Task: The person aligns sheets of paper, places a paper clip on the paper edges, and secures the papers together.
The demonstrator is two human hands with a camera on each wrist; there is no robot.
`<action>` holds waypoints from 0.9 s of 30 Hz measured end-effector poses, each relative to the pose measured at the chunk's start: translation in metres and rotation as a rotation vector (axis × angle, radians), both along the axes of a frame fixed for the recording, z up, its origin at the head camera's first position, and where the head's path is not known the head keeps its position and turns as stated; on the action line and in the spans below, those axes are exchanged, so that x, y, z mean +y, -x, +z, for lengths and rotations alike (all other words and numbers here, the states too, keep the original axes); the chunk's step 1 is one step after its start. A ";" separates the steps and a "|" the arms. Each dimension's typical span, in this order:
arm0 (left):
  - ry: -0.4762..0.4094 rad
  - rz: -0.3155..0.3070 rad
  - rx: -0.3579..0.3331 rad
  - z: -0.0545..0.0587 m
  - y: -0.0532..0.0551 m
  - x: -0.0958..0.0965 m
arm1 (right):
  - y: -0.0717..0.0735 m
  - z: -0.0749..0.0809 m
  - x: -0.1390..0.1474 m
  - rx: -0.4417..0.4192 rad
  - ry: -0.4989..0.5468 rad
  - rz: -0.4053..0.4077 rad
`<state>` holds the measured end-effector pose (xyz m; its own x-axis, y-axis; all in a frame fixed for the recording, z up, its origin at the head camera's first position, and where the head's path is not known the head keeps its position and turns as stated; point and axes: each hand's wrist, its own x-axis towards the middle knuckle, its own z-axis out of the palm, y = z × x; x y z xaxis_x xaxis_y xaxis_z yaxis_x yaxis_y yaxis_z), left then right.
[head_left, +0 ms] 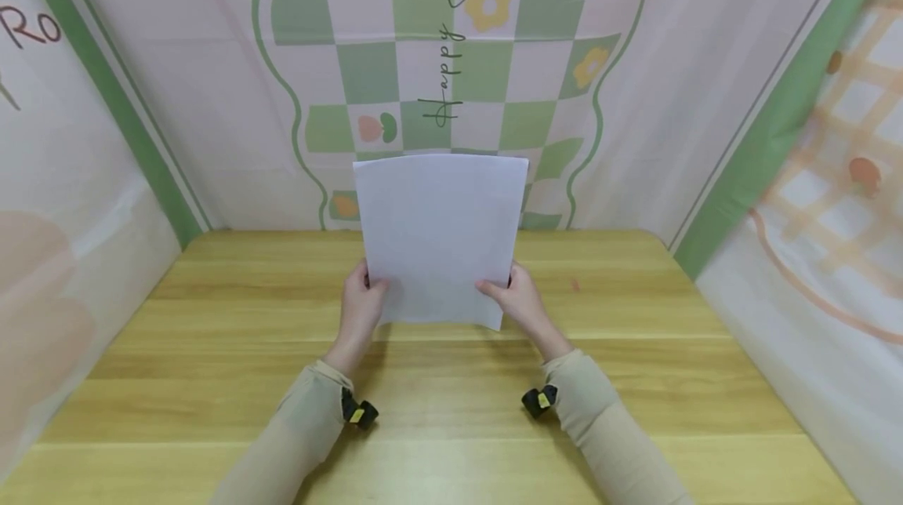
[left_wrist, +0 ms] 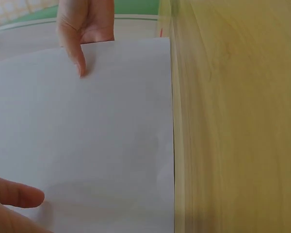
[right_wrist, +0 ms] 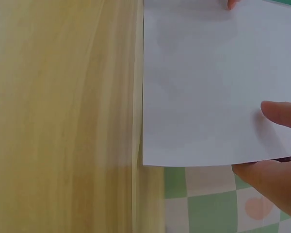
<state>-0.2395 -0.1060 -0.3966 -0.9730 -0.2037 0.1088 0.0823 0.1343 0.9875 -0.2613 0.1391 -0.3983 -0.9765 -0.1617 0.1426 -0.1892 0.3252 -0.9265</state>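
Observation:
A blank white sheet of paper (head_left: 440, 238) is held up, tilted, over the middle of the wooden table. My left hand (head_left: 361, 303) grips its left edge low down, the thumb lying on the near face and the fingers hidden behind. On the opposite edge my right hand (head_left: 524, 303) pinches the sheet the same way, thumb in front. In the left wrist view the paper (left_wrist: 102, 126) spans between both thumbs. The right wrist view shows the lower corner of the paper (right_wrist: 199, 97) and the right thumb pressing on its face.
The wooden table (head_left: 451, 411) stretches out below and around the arms. A patterned curtain (head_left: 423, 66) with green checks hangs behind the table's far edge. More printed cloth (head_left: 811, 270) hangs on the right side, and another cloth (head_left: 77, 270) on the left.

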 end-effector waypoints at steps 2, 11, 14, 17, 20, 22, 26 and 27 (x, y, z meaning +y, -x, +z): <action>-0.001 -0.010 0.003 -0.001 0.000 -0.001 | 0.000 0.000 0.001 -0.008 -0.001 0.013; 0.037 -0.016 -0.007 -0.006 0.003 -0.002 | 0.002 -0.005 0.007 -0.042 -0.097 0.062; 0.058 -0.018 -0.015 -0.008 0.003 -0.002 | 0.002 -0.007 0.009 -0.068 -0.130 0.087; 0.070 -0.019 -0.027 -0.010 0.003 -0.002 | 0.003 -0.008 0.011 -0.082 -0.167 0.092; 0.079 -0.022 -0.045 -0.010 0.002 -0.002 | 0.004 -0.009 0.011 -0.075 -0.202 0.079; 0.082 -0.023 -0.062 -0.010 0.002 -0.002 | 0.003 -0.009 0.011 -0.075 -0.214 0.067; 0.078 -0.026 -0.074 -0.010 0.001 -0.002 | 0.003 -0.008 0.011 -0.074 -0.217 0.065; 0.077 -0.025 -0.076 -0.010 0.001 -0.002 | 0.003 -0.008 0.011 -0.075 -0.215 0.063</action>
